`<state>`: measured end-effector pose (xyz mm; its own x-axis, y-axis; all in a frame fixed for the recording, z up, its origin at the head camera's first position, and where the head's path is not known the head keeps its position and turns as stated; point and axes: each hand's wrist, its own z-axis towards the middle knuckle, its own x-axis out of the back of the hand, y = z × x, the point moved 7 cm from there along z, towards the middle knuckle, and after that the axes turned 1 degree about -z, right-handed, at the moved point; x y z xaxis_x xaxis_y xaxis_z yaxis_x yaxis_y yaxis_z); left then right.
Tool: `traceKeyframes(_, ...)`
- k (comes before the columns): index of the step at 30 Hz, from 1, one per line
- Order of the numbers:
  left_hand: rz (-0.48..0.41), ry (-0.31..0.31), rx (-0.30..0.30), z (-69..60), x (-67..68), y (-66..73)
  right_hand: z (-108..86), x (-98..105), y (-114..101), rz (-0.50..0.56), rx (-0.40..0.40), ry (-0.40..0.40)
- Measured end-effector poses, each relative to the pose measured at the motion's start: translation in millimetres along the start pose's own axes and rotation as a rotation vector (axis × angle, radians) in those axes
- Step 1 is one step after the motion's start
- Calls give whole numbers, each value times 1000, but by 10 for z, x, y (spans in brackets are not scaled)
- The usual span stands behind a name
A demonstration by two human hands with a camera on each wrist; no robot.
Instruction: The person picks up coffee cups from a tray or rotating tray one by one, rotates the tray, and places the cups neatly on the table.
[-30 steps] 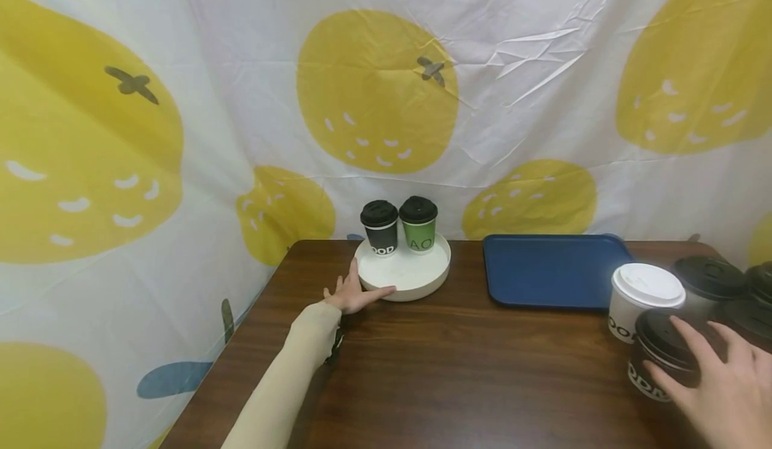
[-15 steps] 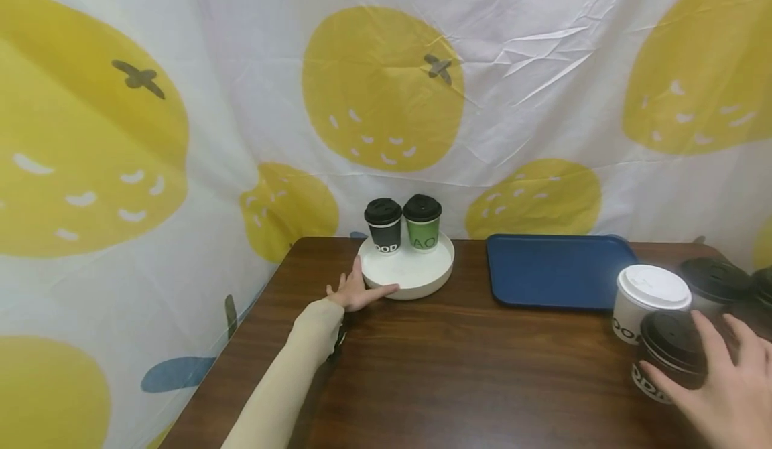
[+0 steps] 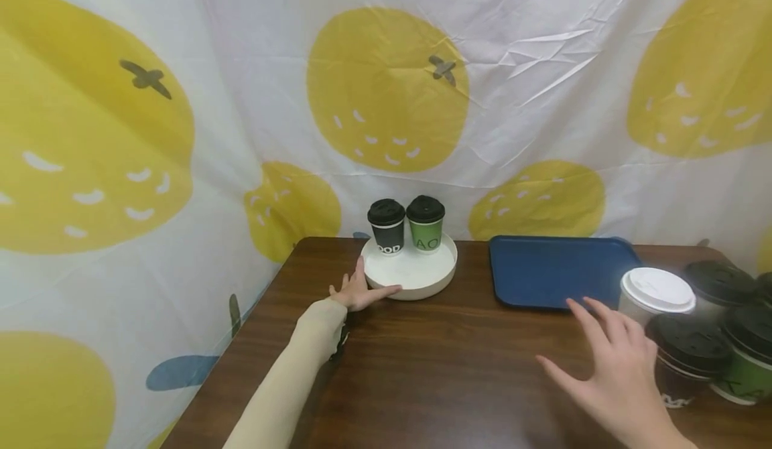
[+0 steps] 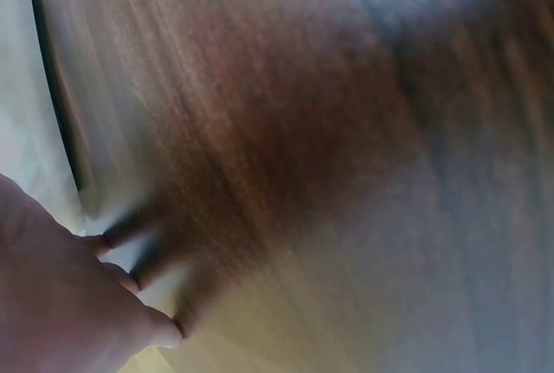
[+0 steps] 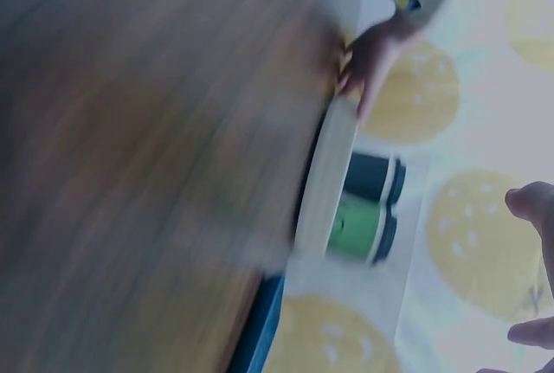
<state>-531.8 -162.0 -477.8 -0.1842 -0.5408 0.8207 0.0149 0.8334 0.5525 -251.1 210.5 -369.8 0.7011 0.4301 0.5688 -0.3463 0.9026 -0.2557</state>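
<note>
My left hand (image 3: 357, 293) touches the near left rim of a round white tray (image 3: 410, 276), thumb and fingers spread along it. On that tray stand a black lidded cup (image 3: 388, 228) and a green lidded cup (image 3: 426, 224), side by side. My right hand (image 3: 621, 368) is over the table, fingers spread and holding nothing, left of a dark cup with a black lid (image 3: 687, 348). In the right wrist view, the white tray (image 5: 327, 183) appears sideways with the other hand (image 5: 376, 57) at its end.
A blue rectangular tray (image 3: 561, 271) lies at the back right. Near it stands a white-lidded cup (image 3: 657, 291), with several black-lidded cups beside it, one of them green (image 3: 744, 375). A fruit-patterned cloth (image 3: 386, 87) hangs behind the brown table (image 3: 446, 368).
My right hand has moved left, away from the dark cup at the right, and holds nothing. My left hand stays at the white tray's rim. The head view has shifted slightly.
</note>
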Motion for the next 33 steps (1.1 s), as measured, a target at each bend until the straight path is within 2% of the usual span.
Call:
traceKeyframes(5, -15, 6, 6, 17, 1, -16, 99, -267, -192, 64, 21, -52)
traceKeyframes(10, -5, -7, 18, 51, -21, -56, 195, -506, -288, 116, 10, -119)
traceKeyframes(18, -39, -7, -5, 24, 19, -18, 315, -718, -359, 156, -8, -186)
traceKeyframes(22, -46, 15, -24, -74, 67, 57, 401, -834, -396, 170, -17, -225)
traceKeyframes(27, -56, 39, -50, -177, 57, 138, 506, -989, -454, 181, -32, -277)
traceKeyframes(33, -62, 31, -52, -372, 43, 215, 580, -1125, -551, 170, -28, -311)
